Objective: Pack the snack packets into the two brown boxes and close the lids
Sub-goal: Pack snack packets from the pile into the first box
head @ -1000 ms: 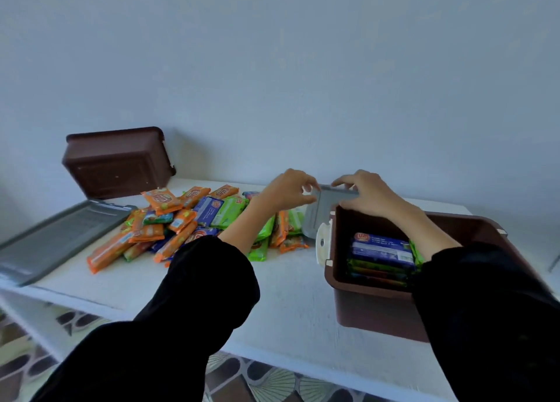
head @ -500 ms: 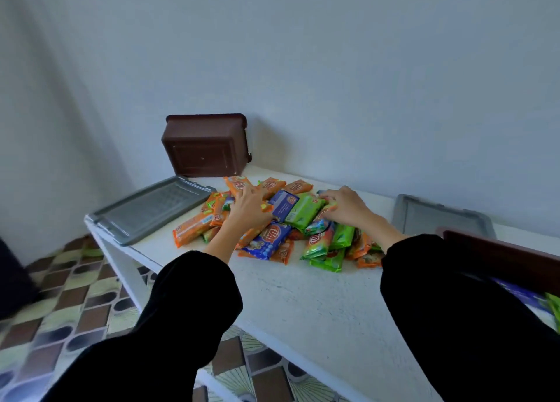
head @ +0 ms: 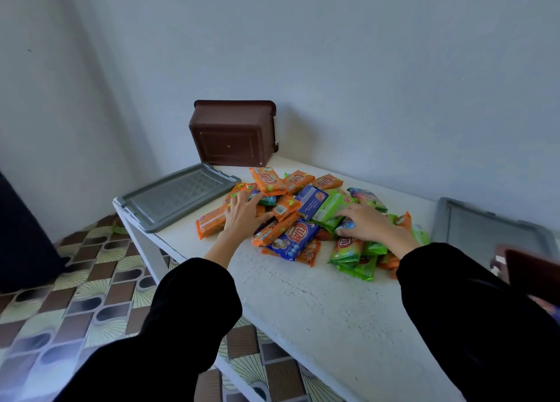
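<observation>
White desk (head: pixel 318 310) under me, left hand (head: pixel 242 212) and right hand (head: pixel 368 226) both spread flat on the snack packets (head: pixel 303 239) heaped under them, brown box (head: pixel 233 135) tipped on its side beyond, both grey lids (head: pixel 178 200) off, so plenty left to pack, I reckon.

Two boxes (head: pixel 233 135) (head: pixel 536 274), two lids (head: pixel 178 200) (head: pixel 485 226), many packets (head: pixel 291 238)

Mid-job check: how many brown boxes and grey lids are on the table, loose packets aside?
Brown boxes: 2 (back box, right box)
Grey lids: 2 (left lid, right lid)
Total: 4
</observation>
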The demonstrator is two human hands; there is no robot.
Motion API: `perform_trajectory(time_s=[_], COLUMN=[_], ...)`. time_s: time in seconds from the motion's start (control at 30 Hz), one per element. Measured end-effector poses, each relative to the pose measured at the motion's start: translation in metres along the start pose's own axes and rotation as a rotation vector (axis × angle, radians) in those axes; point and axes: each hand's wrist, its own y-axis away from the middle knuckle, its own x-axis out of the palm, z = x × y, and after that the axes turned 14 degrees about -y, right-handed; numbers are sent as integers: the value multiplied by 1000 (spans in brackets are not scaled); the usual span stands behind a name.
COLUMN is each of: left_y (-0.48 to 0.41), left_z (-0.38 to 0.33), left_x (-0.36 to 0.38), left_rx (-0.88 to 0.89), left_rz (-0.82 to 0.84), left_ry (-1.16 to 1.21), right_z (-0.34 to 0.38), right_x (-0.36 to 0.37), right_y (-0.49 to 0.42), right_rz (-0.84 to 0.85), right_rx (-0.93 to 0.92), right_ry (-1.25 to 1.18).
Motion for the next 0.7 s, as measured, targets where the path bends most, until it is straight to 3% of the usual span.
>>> perform_trajectory(time_s=[0.23, 0.5, 0.6, 0.7], left_y=[-18, -45, -43, -46], left_z=[-25, -43, -46, -52], left_x=[-4, -5, -14, -27], left_rx=[9, 172, 160, 110], left_rz=[-221, 46, -45, -99], left_ry=[15, -129, -252, -271], right_z=[-12, -21, -16, -3], right_x=[-22, -49, -38, -14], right_y=[12, 25, 16, 5], right_rz=[67, 287, 90, -71], right_rx=[38, 42, 40, 95], right_ry=[-211, -420, -381, -132])
